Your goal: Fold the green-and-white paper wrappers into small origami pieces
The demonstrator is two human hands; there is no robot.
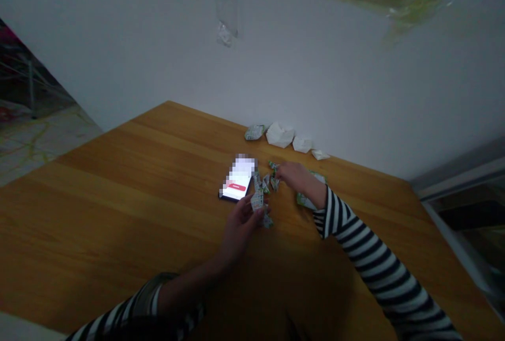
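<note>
Near the middle of the table, my left hand (241, 225) is closed on a folded piece of printed paper (258, 200), white with green and dark print. My right hand (295, 175) reaches in from the right, fingers bent down at a small cluster of folded printed paper pieces (266, 183). Its fingertips meet at a small green-and-white piece (273, 165); whether they grip it is hard to see. Under my right wrist lies a flatter green-and-white printed paper (305, 200), partly hidden. A phone (236, 180) with a lit, partly blurred screen lies just left of the pieces.
Along the wall stand a printed folded paper shape (254, 132), two white folded paper shapes (280, 134) and a smaller flat white one (320, 154). The wooden table (118, 172) meets the white wall (158, 41) behind. Clear tape (228, 4) sticks to the wall.
</note>
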